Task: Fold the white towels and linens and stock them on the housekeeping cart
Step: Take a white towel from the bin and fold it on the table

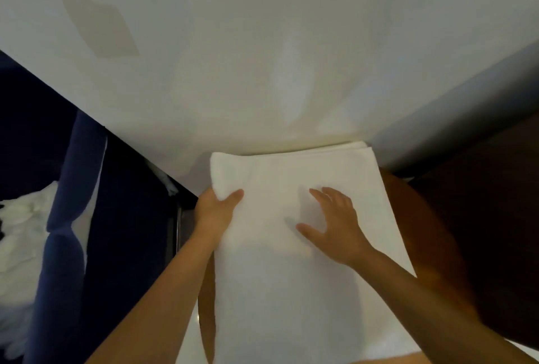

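Note:
A folded white towel (291,290) lies flat on a round wooden table (431,235), its far end against the white wall. My left hand (214,213) grips the towel's left edge near the far corner, thumb on top and fingers underneath. My right hand (335,225) lies flat on the towel's middle with fingers spread and straight. Thin layered edges show at the towel's far right corner (358,146).
A white wall (262,57) fills the upper view. At the left stands a dark blue fabric piece of furniture (70,217), with a heap of loose white linen (20,247) beyond it. A dark wooden surface (495,188) lies to the right.

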`<state>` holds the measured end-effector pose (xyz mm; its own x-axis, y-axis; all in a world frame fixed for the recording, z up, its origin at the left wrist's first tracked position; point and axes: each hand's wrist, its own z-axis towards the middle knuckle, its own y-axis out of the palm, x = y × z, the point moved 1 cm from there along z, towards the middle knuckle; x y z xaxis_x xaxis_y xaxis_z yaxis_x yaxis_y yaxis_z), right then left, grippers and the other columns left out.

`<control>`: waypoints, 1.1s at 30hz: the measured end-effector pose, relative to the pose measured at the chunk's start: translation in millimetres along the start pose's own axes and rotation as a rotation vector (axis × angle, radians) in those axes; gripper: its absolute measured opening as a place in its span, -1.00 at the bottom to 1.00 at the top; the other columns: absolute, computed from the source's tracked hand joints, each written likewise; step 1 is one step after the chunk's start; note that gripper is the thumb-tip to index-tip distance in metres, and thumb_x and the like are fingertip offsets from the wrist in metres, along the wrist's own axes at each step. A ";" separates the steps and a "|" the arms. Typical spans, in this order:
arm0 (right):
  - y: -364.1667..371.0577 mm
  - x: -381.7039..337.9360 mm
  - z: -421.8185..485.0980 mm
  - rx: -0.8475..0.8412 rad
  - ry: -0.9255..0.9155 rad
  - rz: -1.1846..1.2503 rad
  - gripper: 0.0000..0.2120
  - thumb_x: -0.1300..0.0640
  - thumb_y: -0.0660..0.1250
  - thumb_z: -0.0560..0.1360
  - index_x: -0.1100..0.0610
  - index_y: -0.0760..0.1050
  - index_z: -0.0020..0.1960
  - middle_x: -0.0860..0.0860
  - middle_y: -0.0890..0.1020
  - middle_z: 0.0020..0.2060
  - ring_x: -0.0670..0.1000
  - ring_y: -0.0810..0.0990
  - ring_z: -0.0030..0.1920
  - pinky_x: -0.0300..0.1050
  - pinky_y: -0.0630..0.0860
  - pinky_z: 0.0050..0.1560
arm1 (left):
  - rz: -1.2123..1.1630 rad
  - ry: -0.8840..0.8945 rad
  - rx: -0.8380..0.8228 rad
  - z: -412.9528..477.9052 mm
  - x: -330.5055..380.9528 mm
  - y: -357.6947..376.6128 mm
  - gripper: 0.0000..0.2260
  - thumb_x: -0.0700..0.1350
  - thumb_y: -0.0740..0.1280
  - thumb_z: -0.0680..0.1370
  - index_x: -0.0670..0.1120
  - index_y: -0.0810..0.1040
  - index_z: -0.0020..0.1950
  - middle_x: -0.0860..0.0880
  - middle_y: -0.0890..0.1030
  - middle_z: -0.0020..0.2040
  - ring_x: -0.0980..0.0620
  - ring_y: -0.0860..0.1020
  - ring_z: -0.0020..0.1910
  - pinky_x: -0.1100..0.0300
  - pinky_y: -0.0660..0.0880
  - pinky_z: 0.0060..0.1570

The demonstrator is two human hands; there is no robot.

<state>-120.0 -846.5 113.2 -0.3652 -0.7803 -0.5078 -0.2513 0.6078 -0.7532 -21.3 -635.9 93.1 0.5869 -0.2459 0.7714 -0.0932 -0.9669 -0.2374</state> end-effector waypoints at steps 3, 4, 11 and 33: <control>9.9 -18.9 -1.4 0.000 -0.072 -0.009 -0.06 -0.58 0.06 0.25 -0.17 -0.05 0.50 -0.05 0.01 0.53 0.00 -0.10 0.51 -0.06 -0.12 0.46 | 0.121 0.344 -0.018 -6.7 20.1 11.9 -0.86 -0.07 0.42 0.50 -0.08 0.53 -0.02 -0.10 0.57 -0.01 -0.08 0.57 -0.03 0.08 0.54 -0.06; 13.3 -22.6 -1.8 0.015 -0.106 -0.014 -0.03 -0.64 -0.04 0.19 -0.23 -0.12 0.48 -0.04 -0.01 0.53 0.01 -0.11 0.52 -0.04 -0.13 0.46 | 0.155 0.413 -0.041 -4.4 22.7 16.2 -0.81 -0.02 0.41 0.49 -0.08 0.54 0.00 -0.12 0.56 0.02 -0.06 0.57 -0.03 0.07 0.53 -0.04; 53.7 -14.1 12.3 -0.225 -0.071 -0.311 0.00 -0.66 -0.16 -0.02 -0.38 -0.56 0.25 -0.02 -0.44 0.46 0.04 -0.58 0.34 0.31 -0.39 0.36 | 0.050 0.078 0.057 39.6 -26.5 15.9 -0.70 0.02 0.42 0.49 -0.11 0.44 0.08 -0.08 0.57 0.04 -0.11 0.57 0.05 0.04 0.54 0.04; 97.0 -29.8 24.5 -0.248 0.079 -0.338 0.12 -0.55 0.21 0.21 -0.25 -0.59 0.30 0.06 -0.56 0.37 0.20 -0.57 0.37 0.39 -0.41 0.29 | -0.182 -0.254 -0.265 11.0 -82.8 3.9 -0.21 0.04 0.64 0.11 -0.04 0.49 0.30 -0.02 0.61 0.16 0.02 0.58 0.14 0.03 0.49 0.21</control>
<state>-111.5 -768.0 45.0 -0.2903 -0.9338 -0.2091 -0.5734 0.3447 -0.7432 -61.4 -618.6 21.8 0.7897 -0.0773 0.6086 -0.1545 -0.9851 0.0754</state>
